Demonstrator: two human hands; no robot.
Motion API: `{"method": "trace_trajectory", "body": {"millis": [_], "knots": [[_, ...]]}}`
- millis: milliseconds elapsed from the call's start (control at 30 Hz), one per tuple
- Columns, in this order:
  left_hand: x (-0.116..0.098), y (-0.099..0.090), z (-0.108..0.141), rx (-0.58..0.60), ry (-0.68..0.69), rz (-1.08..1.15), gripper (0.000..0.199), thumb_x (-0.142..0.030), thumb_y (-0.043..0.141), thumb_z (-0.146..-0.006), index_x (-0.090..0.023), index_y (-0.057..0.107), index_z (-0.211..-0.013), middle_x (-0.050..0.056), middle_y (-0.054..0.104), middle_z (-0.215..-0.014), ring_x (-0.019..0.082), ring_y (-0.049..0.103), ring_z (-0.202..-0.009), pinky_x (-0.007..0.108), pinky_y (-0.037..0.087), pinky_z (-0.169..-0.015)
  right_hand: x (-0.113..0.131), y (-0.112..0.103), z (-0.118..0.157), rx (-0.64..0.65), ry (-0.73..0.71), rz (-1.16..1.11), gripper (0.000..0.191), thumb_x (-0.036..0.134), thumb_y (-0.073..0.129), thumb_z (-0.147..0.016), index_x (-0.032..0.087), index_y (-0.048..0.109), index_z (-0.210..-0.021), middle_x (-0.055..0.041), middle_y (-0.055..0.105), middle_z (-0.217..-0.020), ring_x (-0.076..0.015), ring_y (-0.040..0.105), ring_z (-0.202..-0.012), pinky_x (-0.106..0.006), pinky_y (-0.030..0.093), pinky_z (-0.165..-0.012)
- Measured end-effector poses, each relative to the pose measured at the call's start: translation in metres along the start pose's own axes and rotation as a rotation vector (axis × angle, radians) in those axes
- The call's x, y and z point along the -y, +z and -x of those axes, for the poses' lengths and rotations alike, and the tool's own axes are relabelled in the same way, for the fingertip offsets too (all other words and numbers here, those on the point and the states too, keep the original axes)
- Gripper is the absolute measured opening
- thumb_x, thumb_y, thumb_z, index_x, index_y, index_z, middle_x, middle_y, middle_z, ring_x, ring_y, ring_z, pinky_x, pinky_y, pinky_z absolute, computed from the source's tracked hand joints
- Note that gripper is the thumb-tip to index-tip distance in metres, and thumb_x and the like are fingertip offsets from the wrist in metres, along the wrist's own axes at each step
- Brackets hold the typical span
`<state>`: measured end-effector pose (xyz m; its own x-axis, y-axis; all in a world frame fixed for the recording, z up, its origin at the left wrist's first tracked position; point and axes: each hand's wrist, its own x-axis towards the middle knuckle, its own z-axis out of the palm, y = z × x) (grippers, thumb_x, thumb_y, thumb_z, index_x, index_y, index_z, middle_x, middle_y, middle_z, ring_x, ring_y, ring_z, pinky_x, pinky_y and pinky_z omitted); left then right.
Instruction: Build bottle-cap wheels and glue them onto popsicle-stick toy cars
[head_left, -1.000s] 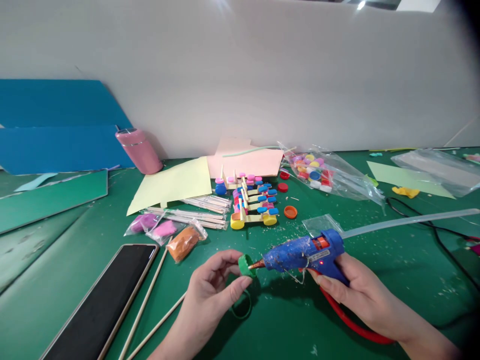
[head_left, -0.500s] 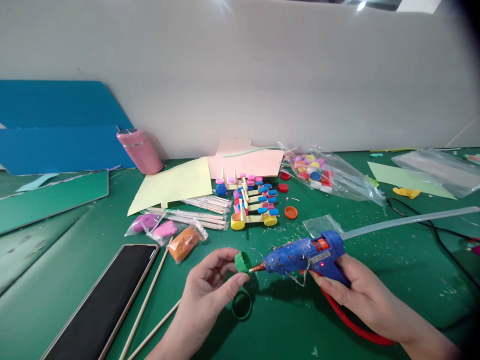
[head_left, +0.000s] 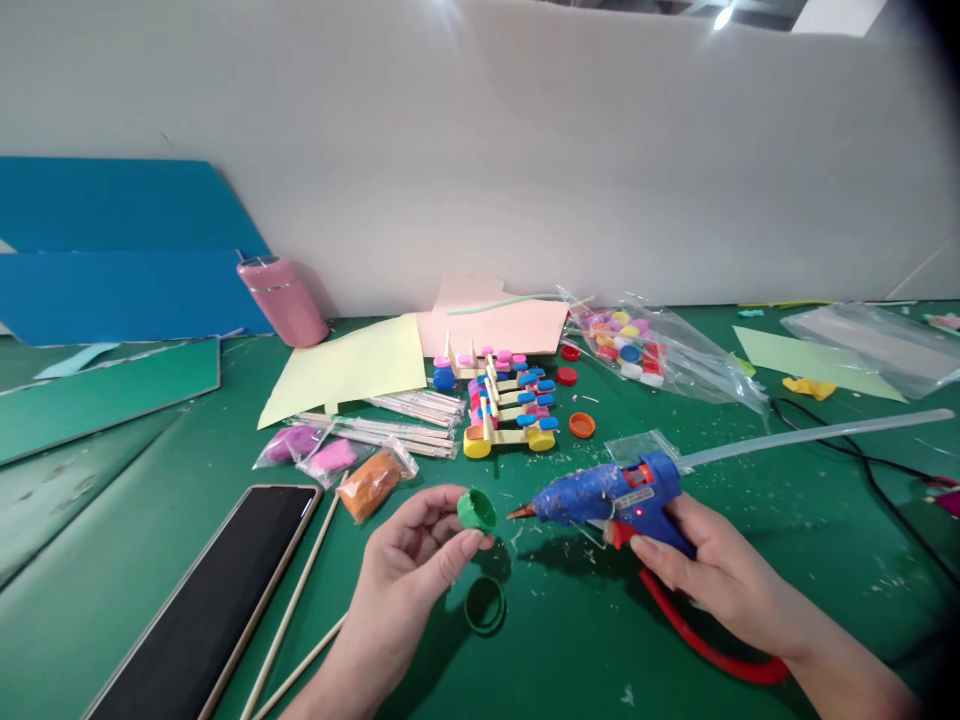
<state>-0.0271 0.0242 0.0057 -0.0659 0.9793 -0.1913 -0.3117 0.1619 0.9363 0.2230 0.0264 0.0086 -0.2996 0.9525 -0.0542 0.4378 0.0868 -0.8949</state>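
Left hand (head_left: 405, 590) is pinching a green cap (head_left: 477, 511) just left of the glue gun (head_left: 589, 495), right hand (head_left: 731, 570) is gripping the gun, orange cap (head_left: 582, 426) is kinda sitting behind it.

glue gun (head_left: 581, 497): blue plastic, crusted rough from where I stand | nozzle (head_left: 524, 511): coppery metal | green cap (head_left: 475, 512): moulded plastic | glue stick (head_left: 817, 436): translucent, smooth | phone (head_left: 210, 600): glossy | thin sticks (head_left: 292, 598): bare wood | yellow sheet (head_left: 352, 365): matt paper | bag (head_left: 690, 362): clear, crinkled plastic | tabletop (head_left: 577, 640): smooth
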Motion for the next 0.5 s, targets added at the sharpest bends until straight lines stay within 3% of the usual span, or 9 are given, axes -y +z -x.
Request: {"method": "trace_trajectory", "body": {"millis": [133, 300, 500], "knots": [[0.001, 0.001, -0.001, -0.034, 0.029, -0.001, 0.027, -0.021, 0.075, -0.058, -0.015, 0.063, -0.082, 0.001, 0.065, -0.068, 0.015, 0.063, -0.061, 0.025, 0.050, -0.059, -0.006, -0.010, -0.007, -0.110, 0.034, 0.075, 0.026, 0.042, 0.048, -0.083, 0.018, 0.054, -0.091, 0.0017, 0.054, -0.060, -0.0128, 0.052, -0.053, -0.022, 0.045, -0.047], [0.000, 0.001, -0.003, -0.057, 0.051, -0.008, 0.026, -0.021, 0.075, -0.057, -0.016, 0.064, -0.080, 0.000, 0.065, -0.067, 0.013, 0.062, -0.061, 0.024, 0.050, -0.060, -0.023, -0.039, -0.017, -0.250, 0.073, 0.307, 0.040, 0.047, 0.051, -0.079, 0.016, 0.057, -0.104, -0.0054, 0.067, -0.087, -0.0228, 0.062, -0.078, -0.028, 0.050, -0.065], [0.002, -0.006, -0.005, -0.030, 0.088, -0.014, 0.024, -0.020, 0.073, -0.062, -0.016, 0.062, -0.083, -0.002, 0.064, -0.069, 0.010, 0.061, -0.062, 0.021, 0.049, -0.061, -0.043, -0.063, -0.012, -0.331, 0.186, 0.535, 0.040, 0.047, 0.047, -0.080, 0.018, 0.064, -0.101, -0.0043, 0.069, -0.093, -0.0260, 0.063, -0.082, -0.029, 0.050, -0.062]]}}
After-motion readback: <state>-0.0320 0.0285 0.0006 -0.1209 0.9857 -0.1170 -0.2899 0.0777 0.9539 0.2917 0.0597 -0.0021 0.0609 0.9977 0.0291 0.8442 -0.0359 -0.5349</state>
